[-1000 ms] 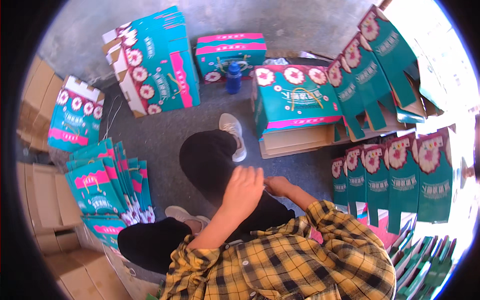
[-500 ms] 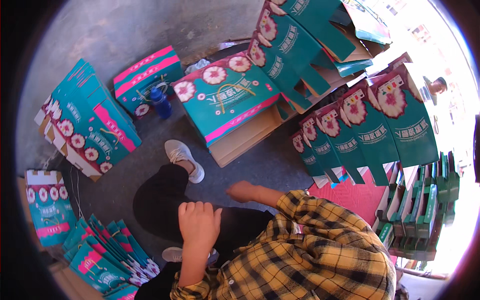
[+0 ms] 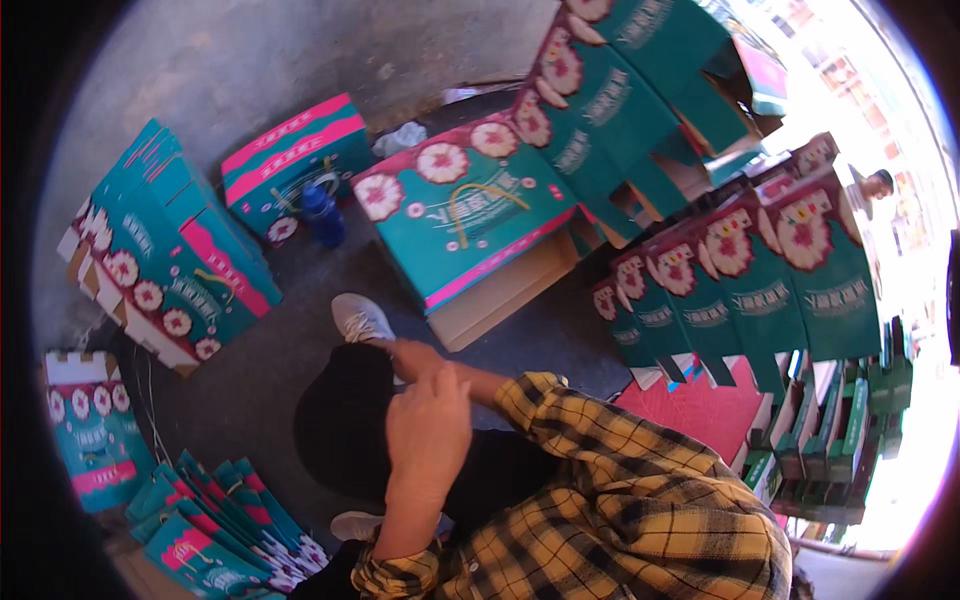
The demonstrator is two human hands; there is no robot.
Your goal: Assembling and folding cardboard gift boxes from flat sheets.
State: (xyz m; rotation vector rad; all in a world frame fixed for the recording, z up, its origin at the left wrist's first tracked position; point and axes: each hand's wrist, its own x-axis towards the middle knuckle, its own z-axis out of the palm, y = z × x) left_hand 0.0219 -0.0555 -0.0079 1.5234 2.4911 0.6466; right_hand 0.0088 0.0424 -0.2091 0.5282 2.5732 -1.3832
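Grey floor [image 3: 250, 400], teal boxes [image 3: 470, 225] beyond, left hand [image 3: 430, 425] overlapping right hand [image 3: 412, 358]; fingers [image 3: 446, 380] bent, cannot tell if closed or gripping

Narrow gap between bottle [image 3: 323, 216] and carton [image 3: 472, 232]

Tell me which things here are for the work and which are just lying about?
Probably for the work:
- left hand and right hand, close together; I can't see anything held
- large teal box
- row of teal cartons

Probably just lying about:
- blue bottle
- crumpled white thing
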